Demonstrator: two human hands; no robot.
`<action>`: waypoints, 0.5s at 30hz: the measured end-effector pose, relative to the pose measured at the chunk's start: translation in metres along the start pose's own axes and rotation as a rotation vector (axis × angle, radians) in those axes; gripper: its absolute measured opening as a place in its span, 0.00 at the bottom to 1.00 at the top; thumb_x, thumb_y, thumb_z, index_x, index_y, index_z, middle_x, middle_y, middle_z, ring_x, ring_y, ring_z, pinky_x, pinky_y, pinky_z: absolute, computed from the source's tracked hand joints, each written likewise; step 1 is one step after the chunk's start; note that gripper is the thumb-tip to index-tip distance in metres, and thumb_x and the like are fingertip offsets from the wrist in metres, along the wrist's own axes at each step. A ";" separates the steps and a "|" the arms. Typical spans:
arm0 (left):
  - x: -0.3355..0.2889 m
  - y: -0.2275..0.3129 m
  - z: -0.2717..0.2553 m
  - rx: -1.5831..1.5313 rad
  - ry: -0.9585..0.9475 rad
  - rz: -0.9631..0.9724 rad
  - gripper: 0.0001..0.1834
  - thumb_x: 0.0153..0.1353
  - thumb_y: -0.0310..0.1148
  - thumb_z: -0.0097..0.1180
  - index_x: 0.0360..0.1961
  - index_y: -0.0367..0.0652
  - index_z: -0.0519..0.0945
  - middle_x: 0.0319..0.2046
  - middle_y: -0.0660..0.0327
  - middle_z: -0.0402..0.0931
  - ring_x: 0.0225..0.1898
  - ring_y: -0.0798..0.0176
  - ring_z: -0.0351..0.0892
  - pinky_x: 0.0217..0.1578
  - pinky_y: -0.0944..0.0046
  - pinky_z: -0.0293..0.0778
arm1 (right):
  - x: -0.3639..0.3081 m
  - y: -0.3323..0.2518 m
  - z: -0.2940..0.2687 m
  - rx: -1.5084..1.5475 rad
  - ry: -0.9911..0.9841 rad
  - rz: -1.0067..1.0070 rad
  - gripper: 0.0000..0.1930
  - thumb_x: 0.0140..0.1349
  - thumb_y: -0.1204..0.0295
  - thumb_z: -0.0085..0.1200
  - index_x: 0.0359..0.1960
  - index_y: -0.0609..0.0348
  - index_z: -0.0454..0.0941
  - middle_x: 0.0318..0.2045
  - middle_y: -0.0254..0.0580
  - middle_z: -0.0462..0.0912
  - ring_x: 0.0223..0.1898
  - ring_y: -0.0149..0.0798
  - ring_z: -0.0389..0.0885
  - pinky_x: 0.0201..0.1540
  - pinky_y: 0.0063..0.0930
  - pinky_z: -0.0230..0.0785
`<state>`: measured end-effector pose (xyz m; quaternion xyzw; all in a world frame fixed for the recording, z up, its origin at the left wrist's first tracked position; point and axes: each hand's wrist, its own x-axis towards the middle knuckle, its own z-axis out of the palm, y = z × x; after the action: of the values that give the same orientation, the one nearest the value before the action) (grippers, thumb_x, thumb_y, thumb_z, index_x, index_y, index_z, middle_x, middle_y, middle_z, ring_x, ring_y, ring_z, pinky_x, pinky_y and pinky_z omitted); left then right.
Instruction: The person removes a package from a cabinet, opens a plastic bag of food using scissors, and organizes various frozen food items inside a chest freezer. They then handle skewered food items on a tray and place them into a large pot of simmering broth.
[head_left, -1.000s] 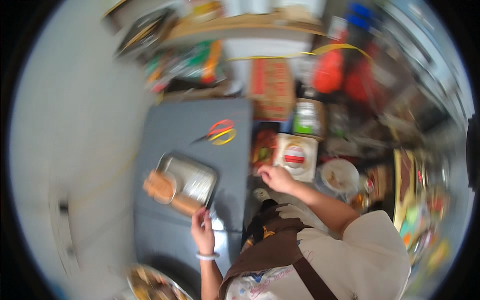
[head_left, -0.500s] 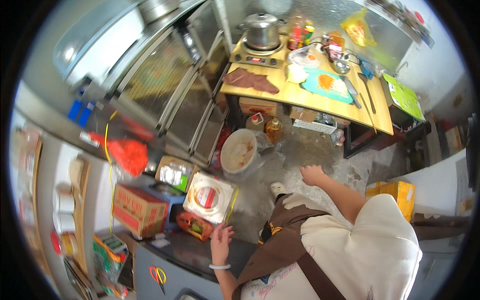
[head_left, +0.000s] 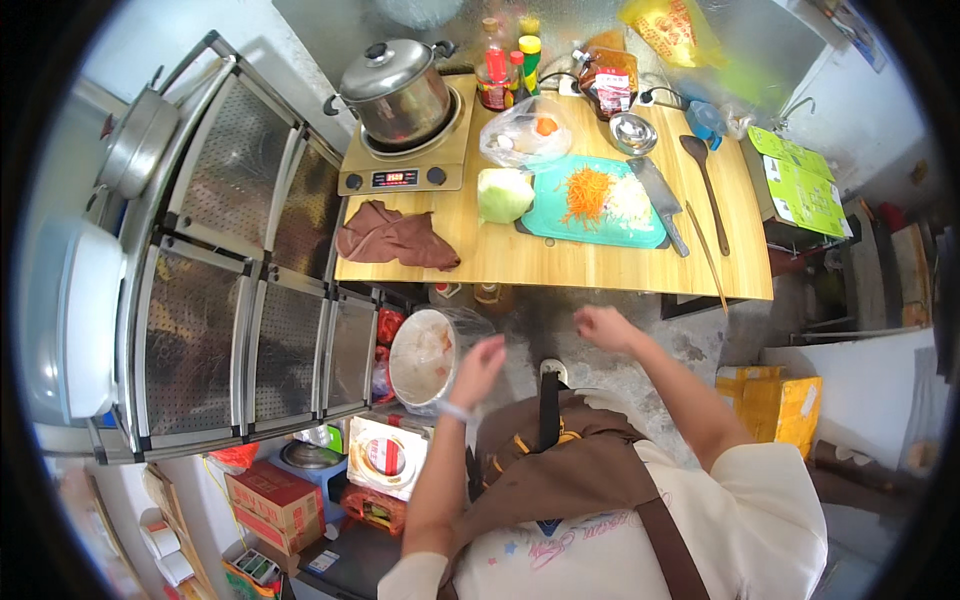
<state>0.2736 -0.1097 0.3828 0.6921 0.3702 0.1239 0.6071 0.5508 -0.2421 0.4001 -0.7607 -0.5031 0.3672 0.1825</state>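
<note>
My left hand point(head_left: 480, 373) hangs in front of my apron, beside a white bucket point(head_left: 422, 352), fingers loosely stretched and holding nothing. My right hand point(head_left: 604, 327) is raised just short of the table's front edge, its fingers curled in with nothing visible in them. On the wooden table point(head_left: 600, 265) lies a teal cutting board point(head_left: 560, 215) with shredded carrot point(head_left: 586, 192) and pale shreds point(head_left: 628, 200). A cleaver point(head_left: 660, 200) rests on the board's right edge. Left of the board sit a cut green cabbage point(head_left: 505, 195) and a brown cloth point(head_left: 396, 236). Neither hand touches anything.
A lidded steel pot point(head_left: 398, 98) stands on an induction cooker point(head_left: 405, 172). Behind the board are a plastic bag point(head_left: 525, 132), sauce bottles point(head_left: 497, 75) and a steel bowl point(head_left: 633, 132). A wooden spatula point(head_left: 706, 190) and chopsticks point(head_left: 708, 245) lie right. A metal cabinet point(head_left: 195, 335) stands left; yellow boxes point(head_left: 780, 405) right.
My view has swung toward the table, which now lies straight ahead and nearer. My left hand has come up and away from the dark surface with the scissors; my right stays raised.
</note>
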 end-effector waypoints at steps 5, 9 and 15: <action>0.187 0.054 -0.005 -0.318 0.188 -0.312 0.26 0.65 0.44 0.54 0.61 0.48 0.67 0.48 0.64 0.71 0.46 0.68 0.69 0.37 0.64 0.71 | 0.150 -0.002 -0.042 0.386 0.341 -0.020 0.28 0.59 0.61 0.60 0.58 0.59 0.69 0.42 0.45 0.80 0.40 0.38 0.79 0.44 0.32 0.73; 0.304 0.051 -0.016 -0.429 0.297 -0.272 0.29 0.64 0.55 0.49 0.60 0.49 0.68 0.54 0.63 0.69 0.55 0.61 0.65 0.50 0.53 0.62 | 0.243 -0.018 -0.061 0.815 0.383 0.319 0.32 0.56 0.64 0.64 0.60 0.57 0.65 0.48 0.42 0.77 0.43 0.38 0.75 0.44 0.32 0.71; 0.328 0.059 -0.026 -0.590 0.139 -0.422 0.26 0.67 0.50 0.45 0.62 0.52 0.66 0.58 0.64 0.67 0.56 0.63 0.65 0.53 0.61 0.60 | 0.266 -0.049 -0.072 1.133 0.183 0.176 0.39 0.44 0.78 0.70 0.58 0.65 0.60 0.52 0.43 0.71 0.54 0.38 0.71 0.54 0.34 0.69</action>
<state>0.5066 0.1281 0.3530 0.3859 0.4935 0.1442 0.7660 0.6329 0.0248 0.3799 -0.6120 -0.1452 0.5255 0.5729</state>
